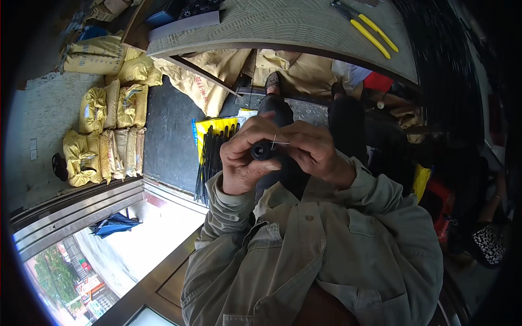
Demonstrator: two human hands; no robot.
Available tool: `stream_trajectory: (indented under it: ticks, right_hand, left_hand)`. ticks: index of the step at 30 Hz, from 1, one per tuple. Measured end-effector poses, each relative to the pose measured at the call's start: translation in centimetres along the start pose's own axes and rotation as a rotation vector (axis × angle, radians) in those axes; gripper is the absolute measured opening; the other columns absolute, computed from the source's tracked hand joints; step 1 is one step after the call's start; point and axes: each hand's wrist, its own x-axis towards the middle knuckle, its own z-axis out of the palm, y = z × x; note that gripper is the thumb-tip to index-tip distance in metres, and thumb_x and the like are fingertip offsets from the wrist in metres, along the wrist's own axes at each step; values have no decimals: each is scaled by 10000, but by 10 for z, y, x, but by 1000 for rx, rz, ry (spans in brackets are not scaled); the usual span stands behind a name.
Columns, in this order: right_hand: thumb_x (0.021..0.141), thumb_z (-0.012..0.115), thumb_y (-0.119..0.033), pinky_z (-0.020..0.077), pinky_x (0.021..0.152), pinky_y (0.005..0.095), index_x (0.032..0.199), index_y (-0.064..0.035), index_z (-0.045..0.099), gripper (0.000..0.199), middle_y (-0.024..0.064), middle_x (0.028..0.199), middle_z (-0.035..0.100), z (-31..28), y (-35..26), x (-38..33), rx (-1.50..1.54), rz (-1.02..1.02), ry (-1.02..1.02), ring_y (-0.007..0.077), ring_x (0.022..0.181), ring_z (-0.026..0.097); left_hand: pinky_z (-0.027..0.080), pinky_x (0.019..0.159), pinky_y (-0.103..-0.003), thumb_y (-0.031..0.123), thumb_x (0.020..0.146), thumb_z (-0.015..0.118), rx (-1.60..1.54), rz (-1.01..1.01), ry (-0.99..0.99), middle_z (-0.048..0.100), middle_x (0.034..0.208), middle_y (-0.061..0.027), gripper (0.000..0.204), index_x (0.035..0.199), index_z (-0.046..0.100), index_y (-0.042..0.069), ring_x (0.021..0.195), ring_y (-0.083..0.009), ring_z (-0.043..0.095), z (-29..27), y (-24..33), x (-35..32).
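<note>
My left hand (246, 157) is closed around a black round piece (256, 154) with a hole in its end, thumb below and fingers above. My right hand (319, 148) pinches a thin, light metal pin (281, 143) that points left toward the black piece. A second thin pin (274, 139) crosses it upright beside the left fingers; I cannot tell what holds it. Both hands are close together over my lap. Left of my left hand, a bundle of long black rods (213, 157) stands against a yellow packet (206, 127).
Ahead is a table (283, 24) with yellow-handled pliers (375, 33) on it. Several stacked tan sacks (128, 108) line the left side. A doorway (163, 223) opens at lower left, with a blue umbrella (115, 224) outside. Another person's arm (492, 204) shows at far right.
</note>
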Motion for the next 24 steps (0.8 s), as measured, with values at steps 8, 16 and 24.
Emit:
stream_trajectory:
  ticks: [8,16,24]
  right_hand:
    - [712,653,-30,457,758,324,981,-23,575,280,112,1045,559,-83,34,50,-336,156,-231,243,973,547]
    - [823,549,-325,453,619,343,808,-58,518,270,117,883,553,-164,82,79,-1572,322,-162,292,785,540]
    - [857,498,-159,441,682,281,843,1,583,182,84,905,511,-102,-4,66,154,677,-283,122,768,527]
  left_hand:
    - [383,827,-380,355,822,582,-291,21,179,540,730,-48,391,974,510,2,708,-145,505,21,-6,8]
    - [303,560,-206,503,876,386,-451,-192,280,437,670,-29,542,915,497,-26,618,-82,401,22,-4,3]
    - [305,546,-208,521,880,345,-228,-79,191,460,681,-14,560,855,496,-18,602,-72,396,15,-16,4]
